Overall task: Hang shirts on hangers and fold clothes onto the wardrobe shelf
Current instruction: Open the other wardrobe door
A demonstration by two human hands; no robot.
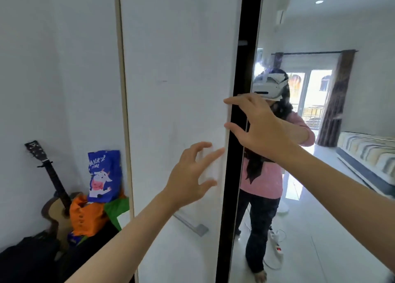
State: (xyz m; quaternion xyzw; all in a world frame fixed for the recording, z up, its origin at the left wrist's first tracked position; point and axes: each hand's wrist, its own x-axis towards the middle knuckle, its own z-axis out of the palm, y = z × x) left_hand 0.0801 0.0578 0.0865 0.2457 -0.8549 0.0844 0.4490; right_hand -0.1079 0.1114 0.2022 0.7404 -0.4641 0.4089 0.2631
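White laminate board makes up the wardrobe door (181,112), a tall stiff panel standing straight ahead; to its right a narrow dark gap (233,176) shows into the wardrobe, and beyond that comes a mirrored door (320,197). By the look of it the panel is rigid and fairly heavy, with a smooth face that offers fingers little purchase, so the free vertical edge beside the gap is probably the best place to take hold, or the grey metal handle (190,225) lower down. No shirts, hangers or shelf can be seen; they are presumably behind the doors.

The left hand (192,176) is spread wide, fingers loosely bent, its fingertips at or just touching the door face near the edge, holding nothing. The right hand (256,124) is also open, forefinger and thumb reaching across the gap to that edge, not yet curled round it.

Off to the left a guitar (53,186) leans on the wall beside a blue bag (102,176) and an orange cloth (87,216)
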